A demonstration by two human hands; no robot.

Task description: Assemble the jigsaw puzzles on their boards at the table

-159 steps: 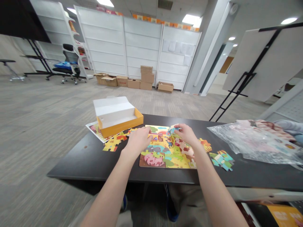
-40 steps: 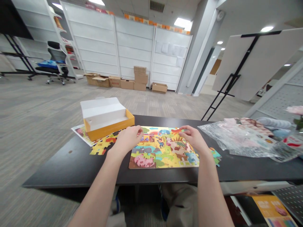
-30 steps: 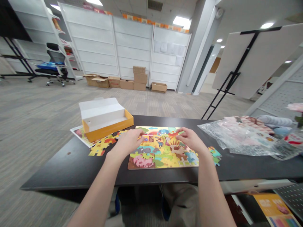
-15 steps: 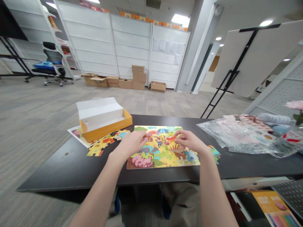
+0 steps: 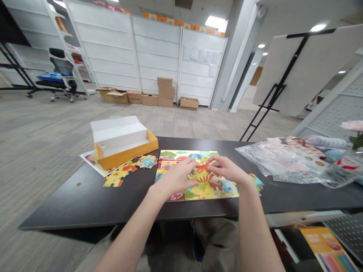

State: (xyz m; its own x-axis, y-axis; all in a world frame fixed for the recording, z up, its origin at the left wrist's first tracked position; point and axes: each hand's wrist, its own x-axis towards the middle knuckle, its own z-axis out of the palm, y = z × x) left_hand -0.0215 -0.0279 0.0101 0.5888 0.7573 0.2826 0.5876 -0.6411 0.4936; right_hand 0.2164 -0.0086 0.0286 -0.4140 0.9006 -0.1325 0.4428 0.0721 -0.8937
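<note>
A colourful jigsaw puzzle [image 5: 208,191] with cartoon animals and plants lies flat on the black table. Between my hands an orange-red puzzle piece [image 5: 202,166] sits slightly tilted above the picture, pinched at its right side by my right hand [image 5: 225,169]. My left hand [image 5: 179,175] hovers over the middle of the puzzle, thumb and fingers apart, its fingertips close to that piece; whether they touch it I cannot tell. Left of the puzzle lie loose puzzle pieces [image 5: 116,176] and a blue-and-yellow one [image 5: 147,161]. Further puzzle pieces [image 5: 256,183] show beside my right wrist.
An open yellow box [image 5: 129,153] with a white inside stands at the table's left, partly over a printed sheet [image 5: 93,162]. Clear plastic packaging [image 5: 286,162] covers the right side. An open drawer [image 5: 306,217] lies below the table's right edge.
My left hand has moved right from the puzzle's left part to its middle, uncovering a red-and-yellow area there. My right hand stays nearly in place, with the orange-red piece at its fingertips.
</note>
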